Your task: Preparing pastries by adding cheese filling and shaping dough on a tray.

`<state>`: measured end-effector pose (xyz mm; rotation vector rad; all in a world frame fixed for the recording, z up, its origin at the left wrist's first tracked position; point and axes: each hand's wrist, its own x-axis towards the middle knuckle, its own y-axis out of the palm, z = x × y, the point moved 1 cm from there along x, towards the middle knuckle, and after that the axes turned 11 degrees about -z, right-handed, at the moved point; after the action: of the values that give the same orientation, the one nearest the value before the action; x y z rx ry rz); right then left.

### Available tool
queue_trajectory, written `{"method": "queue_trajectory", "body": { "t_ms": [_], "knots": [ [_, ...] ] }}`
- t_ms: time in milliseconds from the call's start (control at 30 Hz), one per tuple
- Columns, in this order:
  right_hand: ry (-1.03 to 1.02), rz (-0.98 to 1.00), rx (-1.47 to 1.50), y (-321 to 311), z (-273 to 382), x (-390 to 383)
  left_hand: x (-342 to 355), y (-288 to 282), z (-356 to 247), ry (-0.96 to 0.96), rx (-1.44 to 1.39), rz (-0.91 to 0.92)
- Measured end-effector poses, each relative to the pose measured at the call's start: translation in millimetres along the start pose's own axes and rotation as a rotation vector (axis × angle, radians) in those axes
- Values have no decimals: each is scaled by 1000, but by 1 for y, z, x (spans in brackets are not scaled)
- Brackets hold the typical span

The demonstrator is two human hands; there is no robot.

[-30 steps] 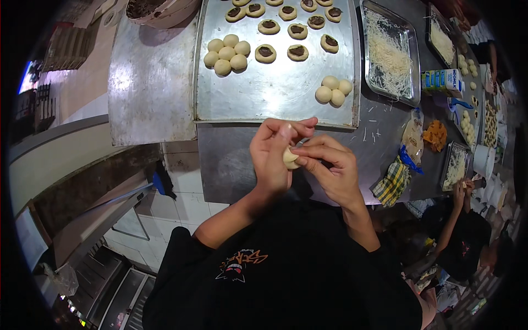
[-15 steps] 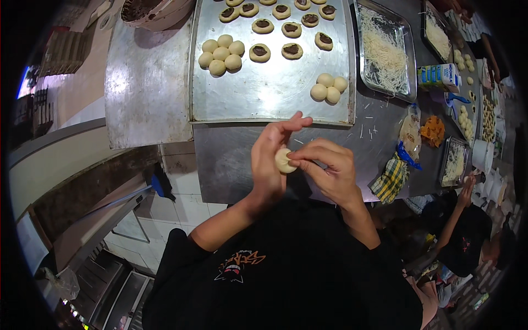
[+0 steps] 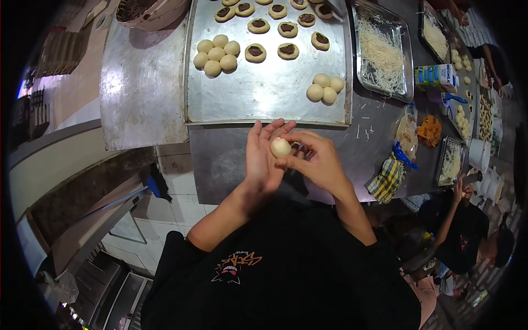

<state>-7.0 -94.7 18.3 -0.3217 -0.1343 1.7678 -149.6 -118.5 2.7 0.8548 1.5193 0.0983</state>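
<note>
A smooth, pale dough ball (image 3: 280,147) is between my hands, just in front of the metal tray (image 3: 264,107). My left hand (image 3: 265,157) is palm up behind it, fingers stretched out and apart, and the ball lies against them. The thumb and fingers of my right hand (image 3: 311,157) are closed around the ball's right side. On the tray, a cluster of dough balls (image 3: 216,54) sits at the left and a smaller group (image 3: 325,88) at the right. Farther back are rows of flattened dough rounds (image 3: 287,51) topped with dark brown filling.
Right of the tray is a steel pan (image 3: 360,77) of pale shreds. Beyond stand a carton (image 3: 436,76), an orange wrapper (image 3: 429,131) and a checked cloth (image 3: 386,177). A bowl (image 3: 151,21) with dark residue stands back left. A blurred grey object (image 3: 334,10) overhangs the tray's far right. Another person (image 3: 462,234) works at right.
The dough ball's pinched top has turned out of sight and a smooth side shows. My left hand has tipped back, palm up, and my right fingers have shifted around the ball. A grey object has appeared over the tray.
</note>
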Motion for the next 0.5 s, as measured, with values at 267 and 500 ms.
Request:
{"method": "queue_trajectory", "body": {
  "t_ms": [267,500],
  "knots": [
    [197,-275,90,-76,-47,92,6,-4,-13,125,193,-61],
    [219,-205,-37,-107,-85,152,11,-11,-29,154,171,-82]
  ]
}}
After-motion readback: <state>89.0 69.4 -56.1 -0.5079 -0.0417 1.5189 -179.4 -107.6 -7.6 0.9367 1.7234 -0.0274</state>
